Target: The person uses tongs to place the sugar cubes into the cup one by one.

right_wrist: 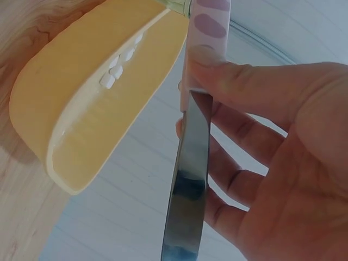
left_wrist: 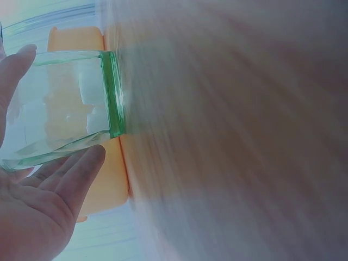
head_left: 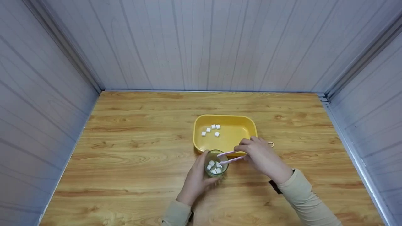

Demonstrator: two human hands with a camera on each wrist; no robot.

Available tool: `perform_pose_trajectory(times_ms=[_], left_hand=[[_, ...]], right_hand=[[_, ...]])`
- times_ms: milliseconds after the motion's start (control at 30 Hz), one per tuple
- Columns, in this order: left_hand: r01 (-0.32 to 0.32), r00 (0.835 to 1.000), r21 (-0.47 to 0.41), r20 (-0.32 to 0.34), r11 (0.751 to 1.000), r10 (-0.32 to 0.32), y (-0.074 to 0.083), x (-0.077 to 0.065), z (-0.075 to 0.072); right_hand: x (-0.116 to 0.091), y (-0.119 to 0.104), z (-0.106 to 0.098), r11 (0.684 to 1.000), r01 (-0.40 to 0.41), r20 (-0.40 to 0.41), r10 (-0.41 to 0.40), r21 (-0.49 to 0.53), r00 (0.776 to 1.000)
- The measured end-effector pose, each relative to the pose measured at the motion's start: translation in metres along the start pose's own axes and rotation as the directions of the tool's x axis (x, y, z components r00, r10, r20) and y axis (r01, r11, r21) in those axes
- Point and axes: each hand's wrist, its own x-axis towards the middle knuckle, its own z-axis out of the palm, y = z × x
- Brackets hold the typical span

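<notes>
L hand fingers round glass w/ cubes; R hand fingers pinch tongs, tips at glass mouth. Tray beyond, w/ 5 cubes.

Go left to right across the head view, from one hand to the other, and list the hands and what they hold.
Left hand → green-tinted glass → pink-tipped tongs → right hand.
</notes>
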Motion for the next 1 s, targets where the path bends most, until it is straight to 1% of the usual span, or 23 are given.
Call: perform_pose_trajectory(times_ms=[267, 500, 733, 833, 1000], left_hand=[[-0.001, 1.0, -0.007, -0.004, 1.0, 0.001, 0.0001, 0.0008, 0.0001], [-0.04, 0.999, 0.012, -0.02, 0.999, 0.04, -0.002, 0.001, 0.0003], [-0.034, 0.999, 0.022, -0.015, 0.999, 0.034, -0.0017, 0.0004, -0.0001], [-0.036, 0.999, 0.022, -0.019, 0.999, 0.036, -0.0017, 0.0003, 0.0002], [-0.069, 0.997, 0.031, -0.04, 0.997, 0.07, -0.0023, -0.0003, 0.0012]], right_hand=[[0.0003, 0.0001, 0.0001, 1.0, 0.001, 0.003, -0.001, 0.0, 1.0], [-0.0015, 0.0007, -0.0004, 1.0, 0.001, 0.032, -0.002, 0.009, 0.999], [-0.0017, 0.0003, -0.0009, 1.0, -0.019, 0.057, 0.018, 0.018, 0.998], [-0.0008, 0.0016, -0.001, 0.999, -0.02, 0.046, 0.018, 0.029, 0.999], [0.0009, 0.0045, -0.0031, 0.999, -0.028, 0.002, 0.028, 0.042, 1.0]])
